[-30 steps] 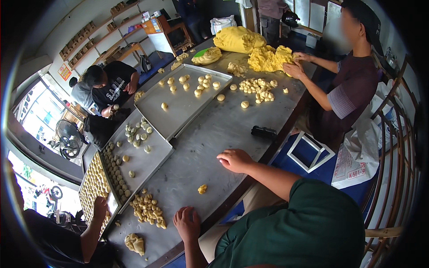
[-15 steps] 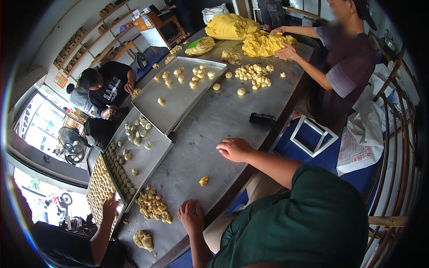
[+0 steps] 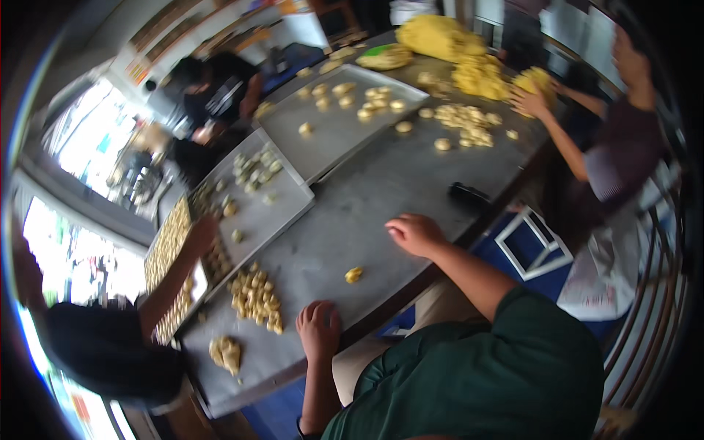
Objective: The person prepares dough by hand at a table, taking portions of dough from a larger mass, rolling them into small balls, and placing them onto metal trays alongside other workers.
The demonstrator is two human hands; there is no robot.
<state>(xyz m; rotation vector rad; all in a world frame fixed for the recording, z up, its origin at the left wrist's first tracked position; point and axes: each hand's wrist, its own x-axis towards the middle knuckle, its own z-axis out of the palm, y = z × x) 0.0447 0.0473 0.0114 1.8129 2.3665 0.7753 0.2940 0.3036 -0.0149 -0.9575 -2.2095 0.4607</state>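
My left hand rests on the near edge of the metal table, fingers stretched forward and slightly apart, with nothing seen in it. Farther right, my right hand lies low over the tabletop with its fingers curled in; whatever may be under them is hidden. A small yellow lump of dough sits on the table between my hands, touching neither. Left of my left hand are a heap of small dough pieces and a larger piece of dough.
Metal trays with dough balls stand along the far side. A co-worker's arm reaches over the left tray. At the far right, another person holds yellow dough beside a big dough mass. A black object lies near the edge.
The view has shifted and blurred. The person at far right has lifted a chunk of yellow dough. The co-worker at left has leaned in, reaching farther over the tray. My hands stay about the same.
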